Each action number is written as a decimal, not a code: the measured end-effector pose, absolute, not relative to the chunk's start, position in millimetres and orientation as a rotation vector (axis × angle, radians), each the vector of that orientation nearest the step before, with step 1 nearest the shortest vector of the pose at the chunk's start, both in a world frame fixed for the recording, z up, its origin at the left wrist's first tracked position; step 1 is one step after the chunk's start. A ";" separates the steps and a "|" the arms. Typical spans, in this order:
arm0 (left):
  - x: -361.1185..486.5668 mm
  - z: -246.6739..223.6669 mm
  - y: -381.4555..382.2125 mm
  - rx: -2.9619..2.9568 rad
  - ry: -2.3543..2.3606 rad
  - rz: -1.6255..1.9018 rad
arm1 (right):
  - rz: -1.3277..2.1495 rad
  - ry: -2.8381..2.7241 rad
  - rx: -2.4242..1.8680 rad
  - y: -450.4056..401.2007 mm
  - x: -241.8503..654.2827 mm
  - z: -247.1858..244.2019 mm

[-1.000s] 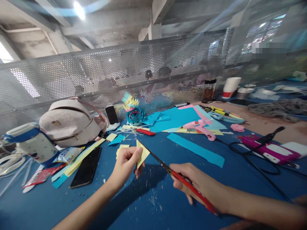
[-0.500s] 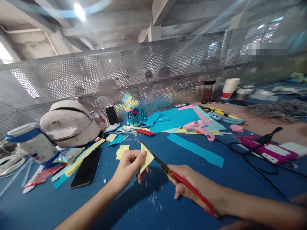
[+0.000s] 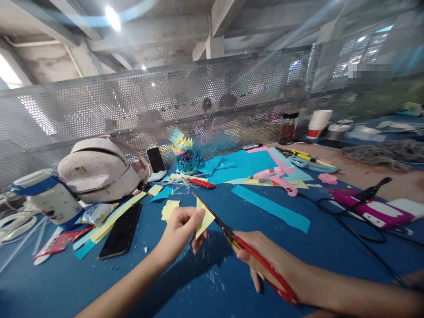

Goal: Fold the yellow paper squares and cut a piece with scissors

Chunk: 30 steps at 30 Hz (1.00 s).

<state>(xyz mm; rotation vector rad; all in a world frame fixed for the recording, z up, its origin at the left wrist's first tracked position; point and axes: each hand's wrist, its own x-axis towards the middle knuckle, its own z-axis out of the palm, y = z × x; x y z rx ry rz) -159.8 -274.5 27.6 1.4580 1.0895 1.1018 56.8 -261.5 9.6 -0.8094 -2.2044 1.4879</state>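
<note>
In the middle of the view, my left hand (image 3: 185, 225) pinches a small folded piece of yellow paper (image 3: 204, 219) between thumb and fingers. My right hand (image 3: 261, 251) is wrapped round the red handles of the scissors (image 3: 270, 269). The dark blades point up and left, and their tips lie at the top edge of the yellow piece. More yellow pieces (image 3: 171, 209) rest on the blue table (image 3: 198, 287) just behind my left hand.
Behind stands a blue and yellow paper model (image 3: 187, 160). A red cutter (image 3: 202, 183), a blue strip (image 3: 270, 207) and a pink glue gun (image 3: 276, 177) lie beyond my hands. On the left are a black phone (image 3: 121, 232), a jug (image 3: 48, 198) and a backpack (image 3: 99, 170).
The fingers of my right hand have spread lower and the scissor handles have parted somewhat. My left hand still holds the yellow piece. The whole view has shifted slightly.
</note>
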 end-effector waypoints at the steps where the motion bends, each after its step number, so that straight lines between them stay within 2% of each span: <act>1: -159.9 27.4 -274.4 1.457 1.089 1.099 | 1.498 -2.197 -0.818 -261.3 56.5 8.6; 25: -148.7 25.6 -280.6 1.446 1.048 1.026 | 1.491 -2.114 -0.705 -262.0 52.2 -10.1; 30: -151.4 22.4 -276.3 1.444 1.018 1.056 | 1.485 -2.097 -0.737 -255.5 51.7 2.6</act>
